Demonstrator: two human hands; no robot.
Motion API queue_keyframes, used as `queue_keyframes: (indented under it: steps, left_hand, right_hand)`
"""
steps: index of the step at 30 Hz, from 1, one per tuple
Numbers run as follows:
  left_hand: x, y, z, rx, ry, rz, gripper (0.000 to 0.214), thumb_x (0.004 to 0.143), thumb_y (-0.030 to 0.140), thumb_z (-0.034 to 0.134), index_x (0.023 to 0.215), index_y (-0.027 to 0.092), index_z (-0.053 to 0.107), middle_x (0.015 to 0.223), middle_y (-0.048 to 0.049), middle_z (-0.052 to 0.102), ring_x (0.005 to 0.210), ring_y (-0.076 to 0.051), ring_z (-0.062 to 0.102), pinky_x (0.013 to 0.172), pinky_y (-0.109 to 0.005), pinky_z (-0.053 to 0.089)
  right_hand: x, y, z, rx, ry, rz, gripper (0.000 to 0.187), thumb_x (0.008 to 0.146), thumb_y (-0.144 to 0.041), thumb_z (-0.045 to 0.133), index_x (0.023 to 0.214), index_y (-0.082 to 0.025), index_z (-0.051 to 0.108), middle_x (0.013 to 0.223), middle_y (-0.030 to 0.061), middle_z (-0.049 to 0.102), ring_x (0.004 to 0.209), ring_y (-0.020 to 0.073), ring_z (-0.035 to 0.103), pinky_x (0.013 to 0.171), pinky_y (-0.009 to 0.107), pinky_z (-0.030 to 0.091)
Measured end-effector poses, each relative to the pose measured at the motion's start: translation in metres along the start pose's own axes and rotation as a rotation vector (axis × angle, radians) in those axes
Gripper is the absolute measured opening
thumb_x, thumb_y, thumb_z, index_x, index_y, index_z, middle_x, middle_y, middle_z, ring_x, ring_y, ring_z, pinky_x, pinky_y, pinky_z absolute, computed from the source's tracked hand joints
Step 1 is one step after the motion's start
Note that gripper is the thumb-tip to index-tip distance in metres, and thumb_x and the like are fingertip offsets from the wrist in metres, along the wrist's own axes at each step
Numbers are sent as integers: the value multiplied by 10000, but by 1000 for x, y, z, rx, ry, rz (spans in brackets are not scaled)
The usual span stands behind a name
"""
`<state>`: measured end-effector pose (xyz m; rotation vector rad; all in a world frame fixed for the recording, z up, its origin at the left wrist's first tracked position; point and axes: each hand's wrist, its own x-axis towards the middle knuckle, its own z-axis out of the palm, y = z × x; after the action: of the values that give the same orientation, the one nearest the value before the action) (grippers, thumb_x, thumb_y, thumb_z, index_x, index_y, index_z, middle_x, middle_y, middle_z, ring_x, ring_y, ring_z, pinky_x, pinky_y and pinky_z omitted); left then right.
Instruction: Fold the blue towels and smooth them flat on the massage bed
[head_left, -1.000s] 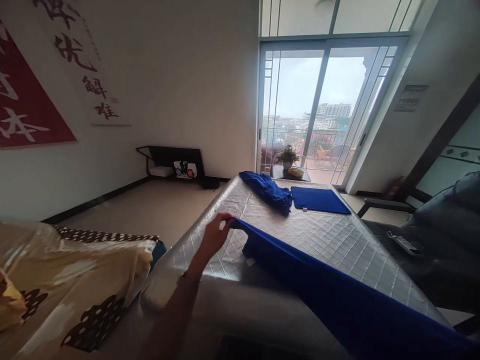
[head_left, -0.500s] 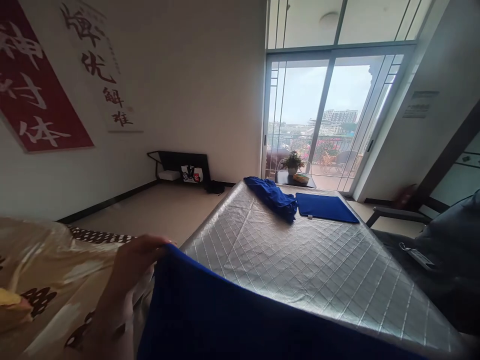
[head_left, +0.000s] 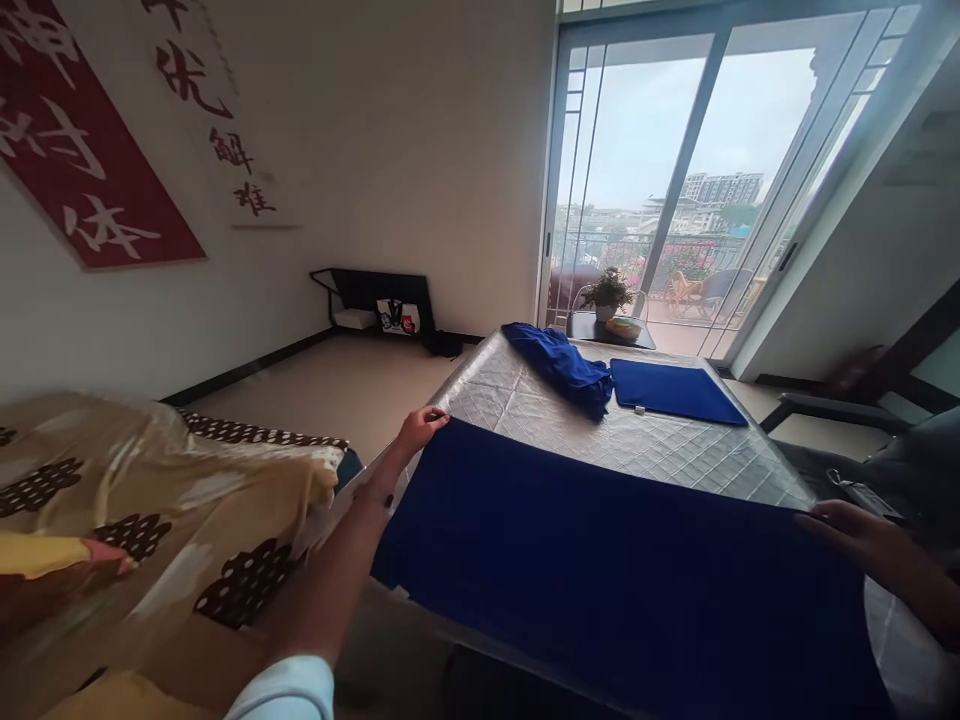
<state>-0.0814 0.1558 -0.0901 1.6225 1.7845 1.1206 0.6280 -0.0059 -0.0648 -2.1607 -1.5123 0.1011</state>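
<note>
A large blue cloth point(head_left: 600, 560) lies spread flat over the near part of a silver quilted table point(head_left: 675, 455). My left hand point(head_left: 418, 430) pinches the cloth's far left corner at the table's left edge. My right hand point(head_left: 862, 535) grips the far right corner near the table's right edge. Farther back on the table lie a crumpled blue cloth point(head_left: 562, 365) and a neatly folded blue cloth point(head_left: 675, 392), side by side.
A bundle of yellow patterned bedding point(head_left: 150, 520) sits at my left. A dark chair with a remote point(head_left: 862, 495) on it stands at the right. Beyond the table are a small plant point(head_left: 606, 295) and sliding glass doors point(head_left: 675, 180).
The blue cloth was held up close to me; now both hands have carried it forward and laid it flat on the table. My right hand has come into view.
</note>
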Motion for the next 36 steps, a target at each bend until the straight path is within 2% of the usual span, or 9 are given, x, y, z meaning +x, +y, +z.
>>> queue_keyframes:
  steps: [3,7,12,19,24,27,30,33,36]
  left_hand:
    - [29,-3,33,122,30,-37,251,851,377,629,955,174,732,950,-68,769,934,-246,701,802,-303,508]
    - [55,-5,70,281,63,-62,235,935,286,546,1056,182,719,1075,-115,757,1021,-274,690,849,-331,496]
    - [74,-5,103,480,88,-36,298,1008,290,435,1144,199,684,1147,-131,729,1048,-278,675,840,-341,499]
    - [83,-7,126,677,95,130,299,1023,252,396,1155,202,659,1150,-102,702,1057,-250,638,908,-350,462]
    - [78,-5,122,777,126,219,370,975,130,369,1256,162,609,1161,-149,668,1113,-295,585,944,-421,432]
    - [73,8,118,804,97,326,398,942,72,362,1227,130,633,1196,-194,639,1175,-337,544,970,-478,415]
    - [59,34,135,789,6,477,336,927,81,432,1142,140,683,1186,-178,652,1174,-311,560,999,-449,417]
    - [29,69,182,743,-118,645,267,956,195,512,1144,197,701,1226,-114,674,1165,-242,592,1037,-369,418]
    - [-6,99,242,647,-232,811,369,1024,361,443,1315,239,634,1397,-92,613,1287,-226,542,1116,-366,375]
  right_hand:
    - [35,0,22,159,-175,98,447,681,-618,683,893,-230,747,912,168,754,754,290,673,691,398,480]
    - [70,-4,52,129,-50,106,400,765,-586,583,872,-229,726,999,192,751,858,341,680,759,424,476]
    - [105,2,96,-21,-52,137,459,856,-483,469,1070,-167,722,1031,210,741,930,346,680,779,407,471]
    - [114,7,133,-127,-26,179,539,939,-505,317,1204,-195,669,1267,202,654,1127,358,617,861,447,463]
    - [100,-11,127,-329,61,211,544,988,-458,248,1273,-219,645,1283,202,624,1151,365,600,839,459,462]
    - [88,-39,118,-505,170,63,494,983,-258,272,1280,-178,658,1324,214,601,1138,347,606,860,452,460]
    - [70,-90,123,-503,166,-206,466,957,-150,311,1255,-149,669,1353,166,618,1160,287,610,959,414,450]
    - [47,-160,153,-345,16,-392,466,978,-183,311,1307,-174,642,1359,125,641,1221,223,596,1064,357,408]
    - [27,-222,194,-257,-196,-485,538,1007,-291,268,1481,-163,488,1546,101,477,1420,220,425,1183,378,288]
